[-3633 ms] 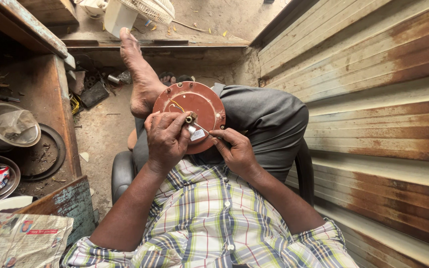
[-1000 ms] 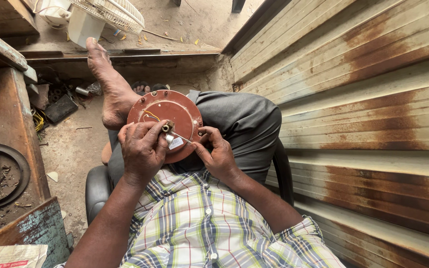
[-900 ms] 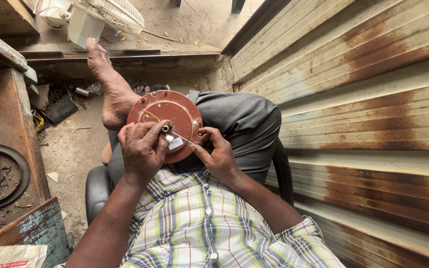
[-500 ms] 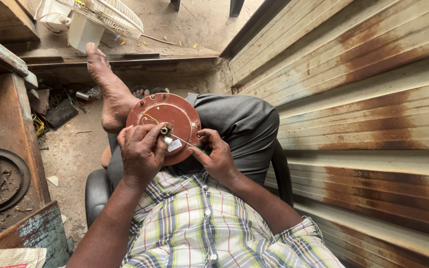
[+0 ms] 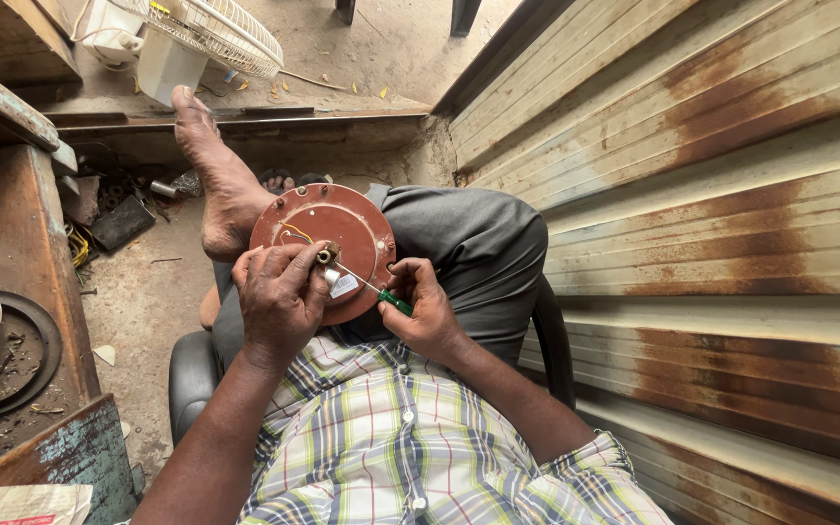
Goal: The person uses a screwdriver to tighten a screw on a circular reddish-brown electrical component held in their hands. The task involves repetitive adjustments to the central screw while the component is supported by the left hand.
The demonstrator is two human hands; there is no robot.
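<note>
Single head-worn camera, looking steeply down from above the seated wearer's chest onto the lap. Close range: checked shirt filling 6 o'clock, left hand and right hand just below frame centre on a round reddish-brown cover. Forward direction toward 12 o'clock, where a white fan stands on the ground. Wide lens: rusted corrugated wall from 1 to 5 o'clock, wooden bench at 9 o'clock. No second view.
</note>
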